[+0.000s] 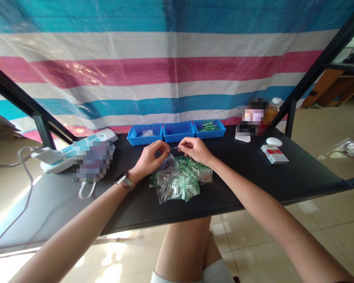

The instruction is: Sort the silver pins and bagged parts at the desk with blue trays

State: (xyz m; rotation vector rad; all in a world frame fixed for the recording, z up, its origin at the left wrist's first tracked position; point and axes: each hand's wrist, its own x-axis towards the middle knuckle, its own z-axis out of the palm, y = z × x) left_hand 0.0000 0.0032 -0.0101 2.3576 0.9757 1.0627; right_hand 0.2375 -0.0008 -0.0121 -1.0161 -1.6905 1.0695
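Note:
My left hand (150, 157) and my right hand (194, 150) meet above a black table (283, 177), fingers pinched. Between their fingertips runs a thin small metal pin-like part (174, 148), held from both ends. Just below the hands lies a heap of small clear plastic bags (179, 179) filled with green and metallic small parts. A patterned band circles my left wrist. Behind the hands stand three blue trays in a row: the left tray (144, 134) with a clear bag, the middle tray (178, 131), and the right tray (209, 128) with green parts.
A white power strip (88, 143) and a white adapter with a cable (47, 155) lie at the left. A small red and white box (273, 153) and a white oval object (273, 141) sit at the right. A striped tarp hangs behind. My knees are below the table edge.

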